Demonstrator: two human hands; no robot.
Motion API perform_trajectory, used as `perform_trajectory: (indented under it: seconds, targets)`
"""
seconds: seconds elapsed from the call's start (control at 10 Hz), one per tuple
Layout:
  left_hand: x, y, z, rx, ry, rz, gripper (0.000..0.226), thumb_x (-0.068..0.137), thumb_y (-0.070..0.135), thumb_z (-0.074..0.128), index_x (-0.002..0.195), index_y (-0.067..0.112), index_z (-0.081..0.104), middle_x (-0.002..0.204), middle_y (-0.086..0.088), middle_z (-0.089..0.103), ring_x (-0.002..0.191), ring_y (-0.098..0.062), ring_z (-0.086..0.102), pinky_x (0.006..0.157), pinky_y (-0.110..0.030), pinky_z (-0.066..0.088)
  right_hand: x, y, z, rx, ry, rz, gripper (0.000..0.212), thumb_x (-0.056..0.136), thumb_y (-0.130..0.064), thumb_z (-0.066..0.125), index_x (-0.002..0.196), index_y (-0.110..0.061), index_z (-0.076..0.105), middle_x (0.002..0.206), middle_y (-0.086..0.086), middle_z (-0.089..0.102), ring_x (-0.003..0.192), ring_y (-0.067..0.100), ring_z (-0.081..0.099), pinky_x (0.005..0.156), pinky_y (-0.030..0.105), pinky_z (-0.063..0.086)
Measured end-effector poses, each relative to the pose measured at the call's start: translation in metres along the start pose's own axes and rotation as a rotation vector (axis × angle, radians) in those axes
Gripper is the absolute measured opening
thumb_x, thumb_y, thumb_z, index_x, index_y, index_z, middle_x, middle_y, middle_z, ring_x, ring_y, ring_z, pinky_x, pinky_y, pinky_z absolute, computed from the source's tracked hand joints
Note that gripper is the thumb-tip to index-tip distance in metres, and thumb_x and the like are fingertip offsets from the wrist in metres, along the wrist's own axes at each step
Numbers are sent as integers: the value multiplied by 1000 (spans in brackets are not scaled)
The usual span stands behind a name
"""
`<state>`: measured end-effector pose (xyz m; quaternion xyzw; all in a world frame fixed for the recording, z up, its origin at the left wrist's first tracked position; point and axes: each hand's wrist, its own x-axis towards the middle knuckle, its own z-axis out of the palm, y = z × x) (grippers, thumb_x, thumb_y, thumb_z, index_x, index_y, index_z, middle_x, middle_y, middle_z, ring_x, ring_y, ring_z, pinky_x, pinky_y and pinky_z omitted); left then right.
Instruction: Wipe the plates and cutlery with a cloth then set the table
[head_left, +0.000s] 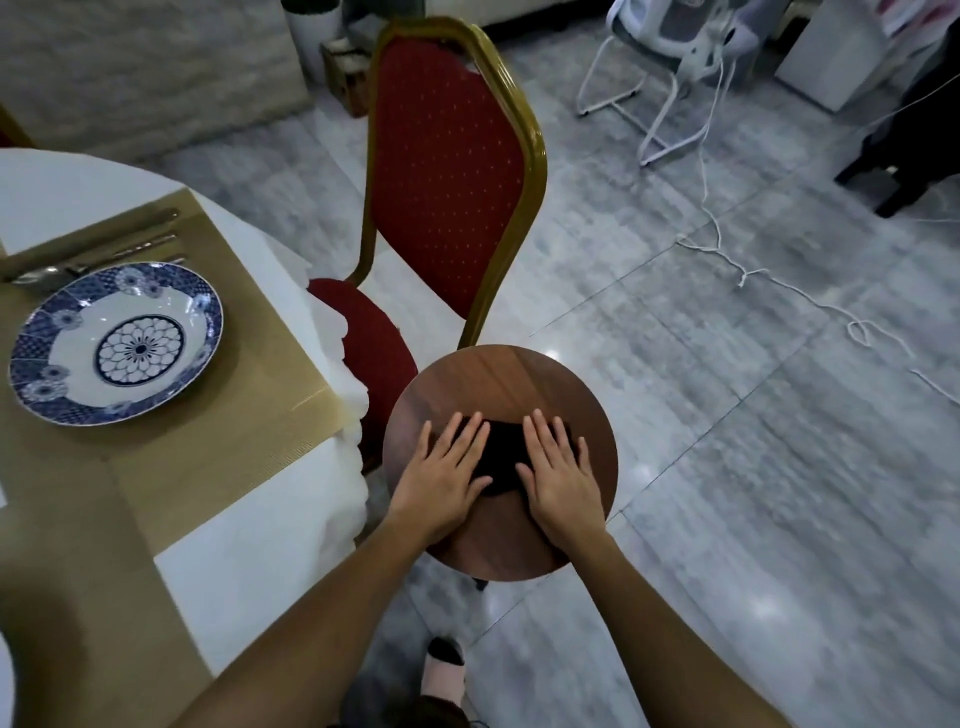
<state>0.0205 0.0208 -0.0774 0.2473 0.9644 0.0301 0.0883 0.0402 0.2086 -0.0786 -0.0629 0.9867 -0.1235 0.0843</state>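
Your left hand (441, 480) and right hand (558, 480) lie flat, fingers straight, pressing the cloth (501, 457) onto the stool (498, 379). The plate (117, 343) sits on the desk (249, 561), cutlery (93, 254) just beyond it. The setting looks laid, so you're likely parking the cloth; next, lift both hands clear.

Text: none can be read.
Labels and brands: none legible on any item.
Numbers and signs: none legible.
Plate (117, 343): blue floral ornament only, no lettering.
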Motion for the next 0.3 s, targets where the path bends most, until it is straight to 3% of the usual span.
perform_trajectory:
  seconds: [0.1, 0.2, 0.3]
  targets:
    - [-2, 5, -4, -58, -102, -64, 65, 97, 47, 21, 150, 9, 24, 158, -7, 21, 144, -27, 24, 113, -53, 18, -2, 0, 1, -67, -94, 43, 76, 88, -61, -13, 153, -22, -4, 156, -10, -14, 144, 12, -12, 115, 39, -7]
    - [0, 7, -26, -56, -234, -70, 65, 101, 46, 17, 152, 12, -5, 161, -5, -7, 148, -22, -6, 116, -50, -5, 0, -8, -13, -98, -181, 61, 69, 94, -54, -4, 153, -18, -8, 160, -4, -13, 148, 15, -9, 116, 38, -9]
    - [-6, -5, -52, -25, -262, -145, 66, 102, 44, 19, 152, 8, -7, 160, -8, -8, 148, -22, -8, 117, -48, -7, 6, -20, -42, -140, -246, 55, 60, 102, -45, 8, 153, -15, -6, 161, 1, -10, 148, 16, -9, 118, 41, -7]
